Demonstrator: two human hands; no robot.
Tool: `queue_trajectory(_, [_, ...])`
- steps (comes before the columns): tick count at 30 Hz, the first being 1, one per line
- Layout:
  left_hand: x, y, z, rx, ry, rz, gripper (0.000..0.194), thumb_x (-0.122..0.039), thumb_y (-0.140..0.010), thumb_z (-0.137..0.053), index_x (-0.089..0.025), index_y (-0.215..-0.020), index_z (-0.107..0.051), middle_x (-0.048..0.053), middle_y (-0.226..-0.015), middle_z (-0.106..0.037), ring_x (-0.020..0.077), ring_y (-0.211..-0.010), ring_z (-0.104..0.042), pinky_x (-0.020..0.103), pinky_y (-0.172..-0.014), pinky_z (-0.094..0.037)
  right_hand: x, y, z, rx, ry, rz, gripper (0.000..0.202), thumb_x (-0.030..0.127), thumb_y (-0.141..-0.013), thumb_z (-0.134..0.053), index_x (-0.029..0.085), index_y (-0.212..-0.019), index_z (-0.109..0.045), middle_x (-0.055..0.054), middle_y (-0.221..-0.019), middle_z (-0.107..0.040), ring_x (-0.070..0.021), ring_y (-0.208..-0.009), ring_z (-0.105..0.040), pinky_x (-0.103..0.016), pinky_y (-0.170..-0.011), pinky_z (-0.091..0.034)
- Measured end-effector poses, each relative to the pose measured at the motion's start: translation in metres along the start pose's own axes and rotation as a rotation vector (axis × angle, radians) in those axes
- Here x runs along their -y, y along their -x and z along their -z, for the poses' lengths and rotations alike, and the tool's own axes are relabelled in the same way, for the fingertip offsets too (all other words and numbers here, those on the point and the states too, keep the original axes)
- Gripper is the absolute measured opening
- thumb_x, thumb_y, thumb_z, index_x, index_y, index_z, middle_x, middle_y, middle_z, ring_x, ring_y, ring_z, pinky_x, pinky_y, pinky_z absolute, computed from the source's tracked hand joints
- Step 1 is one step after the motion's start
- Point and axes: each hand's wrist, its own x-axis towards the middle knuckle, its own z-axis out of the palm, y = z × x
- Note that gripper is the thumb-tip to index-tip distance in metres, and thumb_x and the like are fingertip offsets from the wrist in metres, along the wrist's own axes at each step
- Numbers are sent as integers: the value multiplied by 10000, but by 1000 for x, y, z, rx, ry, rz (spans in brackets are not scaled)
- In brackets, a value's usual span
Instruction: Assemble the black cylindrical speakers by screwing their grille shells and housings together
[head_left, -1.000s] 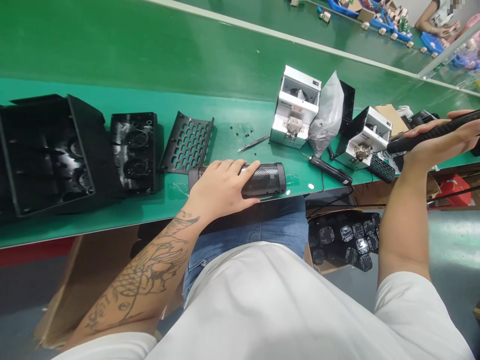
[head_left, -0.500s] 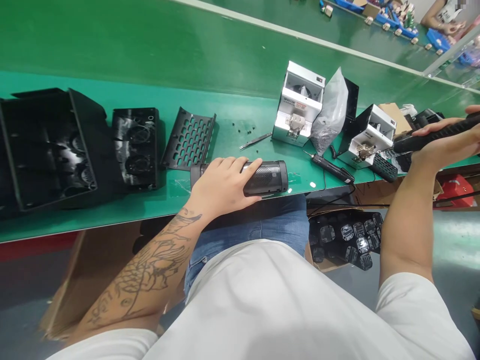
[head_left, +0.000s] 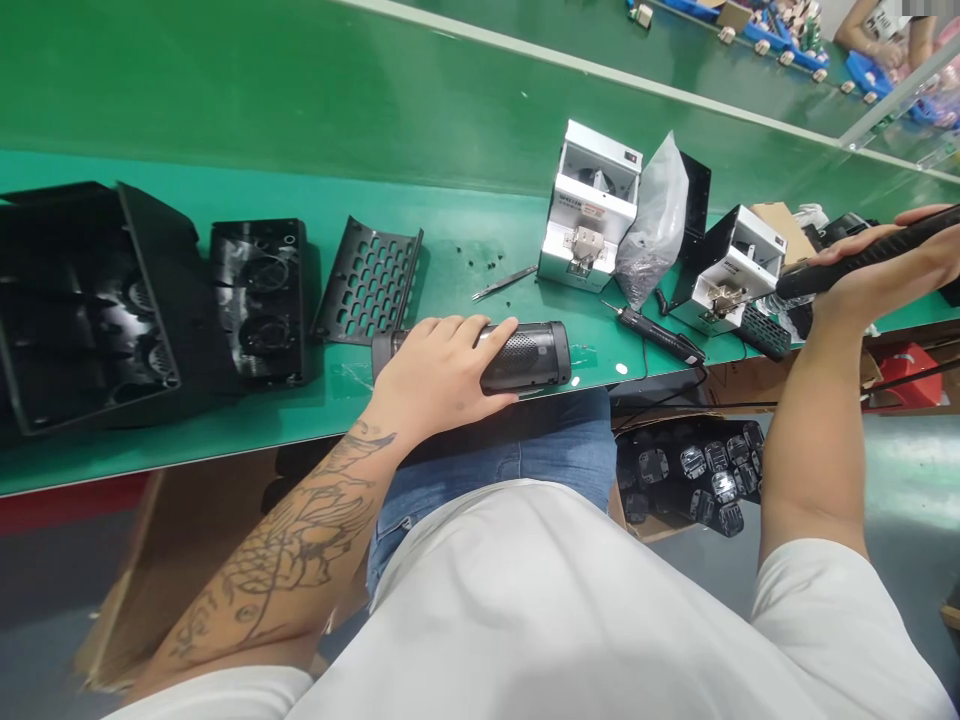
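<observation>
Left hand point(head_left: 439, 372): your palm wraps the black speaker point(head_left: 517, 356) at the counter's point(head_left: 225, 440) near edge.
Right hand point(head_left: 874, 275): closed around the screwdriver point(head_left: 862, 256).
Handling: likely rigid, smooth; grip its middle.

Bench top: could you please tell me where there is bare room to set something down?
Bare green mat lies behind the perforated grille, left of the white screw feeder. Right side is crowded: feeders, bag, a spare screwdriver. The left hand covers the black speaker.

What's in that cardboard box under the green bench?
The cardboard box under the green bench holds shiny black plastic parts, loosely piled. The bench edge covers the box's far side.
</observation>
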Motion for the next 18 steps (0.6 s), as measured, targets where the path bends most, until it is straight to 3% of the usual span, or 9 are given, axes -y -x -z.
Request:
queue_trajectory(3, [0,1,0,-4,7,4,876,-533,-955,-739,-116,-1696,-525,273,-1524,-683,480,-1319,-686,603,-1120,-534,-1,-6,-6,-37,11,-82,913,909,-946,275,236,-857,-334,80,-508,-240,-119,-370,-429,-226,-369,-267])
queue_trajectory(6, [-1,1,-1,-19,23,6,871,-530,-949,-751,-129,-1692,-535,270,-1523,-685,476,-1321,-683,599,-1125,-527,1,-6,-8,-61,-32,-45,845,931,-1032,116,240,-849,-334,87,-544,-236,-105,-387,-439,-237,-375,-328])
queue_trajectory(10, [-2,1,0,-25,25,-2,867,-511,-945,-756,-120,-1689,-540,272,-1516,-691,475,-1310,-690,600,-1125,-528,4,0,-3,-85,-96,-15,714,852,-1126,-20,254,-870,-313,97,-615,-216,-98,-397,-471,-229,-382,-314])
queue_trajectory(15, [-3,2,4,-19,3,-12,872,-518,-961,-732,-92,-1694,-527,280,-1515,-688,477,-1306,-690,593,-1121,-526,8,0,8,58,-8,-55,571,548,-1167,30,262,-887,-379,87,-576,-302,-102,-398,-525,-175,-433,-361])
queue_trajectory(18, [-4,2,5,-6,-28,-18,883,-534,-970,-721,-88,-1702,-511,279,-1525,-680,467,-1307,-683,577,-1120,-519,18,-7,23,134,-37,-40,655,589,-1116,119,257,-923,-411,84,-587,-309,-101,-418,-561,-175,-438,-371])
